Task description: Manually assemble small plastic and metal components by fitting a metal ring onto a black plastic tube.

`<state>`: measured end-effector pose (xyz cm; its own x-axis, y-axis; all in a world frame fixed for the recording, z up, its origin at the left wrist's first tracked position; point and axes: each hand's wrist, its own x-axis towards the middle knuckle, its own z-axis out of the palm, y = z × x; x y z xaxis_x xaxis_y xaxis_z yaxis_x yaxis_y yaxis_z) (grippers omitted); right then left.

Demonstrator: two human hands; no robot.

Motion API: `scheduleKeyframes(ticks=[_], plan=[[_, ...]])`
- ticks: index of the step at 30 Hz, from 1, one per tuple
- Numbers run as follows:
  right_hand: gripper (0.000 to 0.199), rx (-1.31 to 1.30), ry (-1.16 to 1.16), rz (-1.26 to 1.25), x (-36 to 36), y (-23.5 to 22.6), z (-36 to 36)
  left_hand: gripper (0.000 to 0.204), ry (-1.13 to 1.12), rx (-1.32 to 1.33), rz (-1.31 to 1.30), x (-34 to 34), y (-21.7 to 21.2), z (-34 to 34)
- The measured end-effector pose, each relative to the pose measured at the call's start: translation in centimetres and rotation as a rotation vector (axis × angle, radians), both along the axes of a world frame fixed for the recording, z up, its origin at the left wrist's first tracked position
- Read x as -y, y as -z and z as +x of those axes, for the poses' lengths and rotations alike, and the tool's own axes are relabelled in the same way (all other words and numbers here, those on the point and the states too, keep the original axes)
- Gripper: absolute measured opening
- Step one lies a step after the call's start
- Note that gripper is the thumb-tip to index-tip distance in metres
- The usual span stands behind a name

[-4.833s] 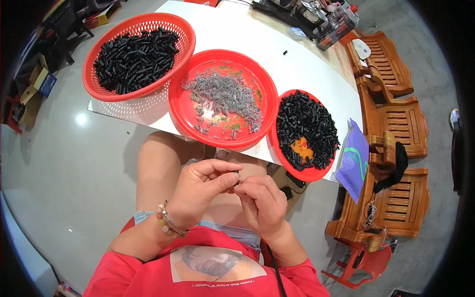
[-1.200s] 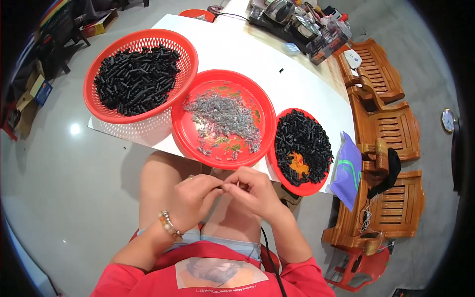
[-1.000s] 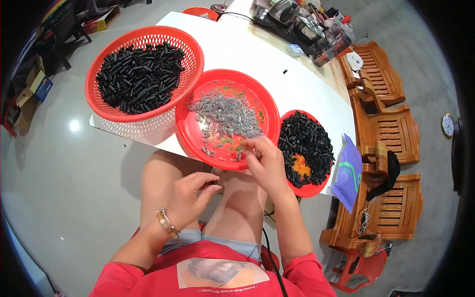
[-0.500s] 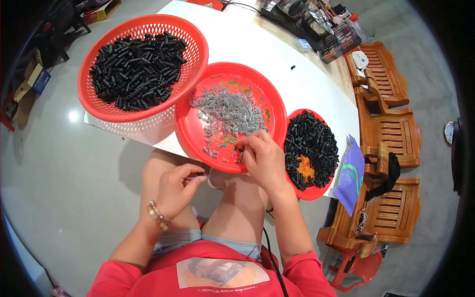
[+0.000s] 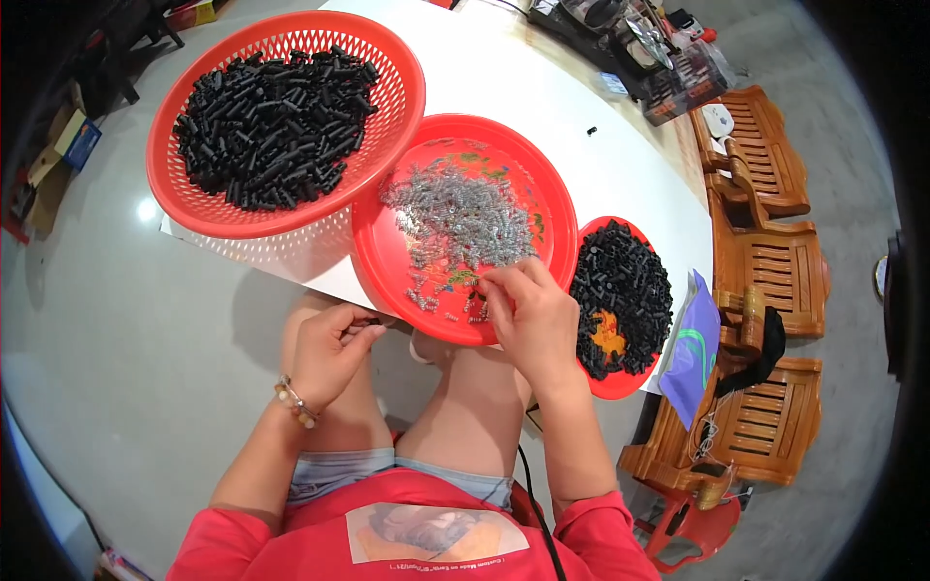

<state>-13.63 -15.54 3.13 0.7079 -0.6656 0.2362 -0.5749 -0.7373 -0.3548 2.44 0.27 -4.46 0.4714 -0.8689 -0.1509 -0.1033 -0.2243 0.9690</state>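
The right hand [image 5: 536, 318] extends over the near right rim of the round red tray [image 5: 389, 276], palm down, wrist bent slightly inward, thumb and forefinger brought close together just above its floor, where a few loose springs lie. Whether a spring is caught between those fingertips I cannot tell. Its forearm rises almost straight from the near side of the tray, the elbow bent, the red sleeve [image 5: 608, 528] pushed up.

The left hand [image 5: 329, 354] is apart from the tray, off its near left rim and above the left thigh, fingers curled, with thumb and forefinger pinching a small black piece [image 5: 377, 322], mostly hidden by them. A beaded bracelet [image 5: 295, 402] circles that wrist, and the forearm slants toward the tray.

Most of the silver springs [image 5: 465, 215] are heaped at the middle and far side of the tray. To its far left, a red perforated basket [image 5: 415, 87] overlaps its edge in this view, full of black tubes [image 5: 276, 131]. Just right of the tray, a smaller red dish [image 5: 632, 386] bears short black pieces [image 5: 630, 290]. Farther right of the tray lies a purple packet [image 5: 690, 353], then a wooden bench [image 5: 760, 421]
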Motion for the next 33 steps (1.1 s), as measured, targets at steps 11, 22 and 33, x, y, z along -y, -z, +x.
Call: scheduleKeyframes(ticks=[11,22,33], plan=[[0.020,0.025,-0.072,0.081,-0.4,0.5,1.0,0.016,0.020,-0.114,-0.074,0.0,0.9,0.1],[0.012,-0.035,-0.044,0.085,-0.3,0.3,-0.1,0.015,0.031,-0.067,-0.050,0.0,0.8,0.3],[0.007,-0.072,-0.087,0.105,-1.1,-0.9,0.1,0.015,0.022,-0.046,-0.080,0.0,1.1,0.3]])
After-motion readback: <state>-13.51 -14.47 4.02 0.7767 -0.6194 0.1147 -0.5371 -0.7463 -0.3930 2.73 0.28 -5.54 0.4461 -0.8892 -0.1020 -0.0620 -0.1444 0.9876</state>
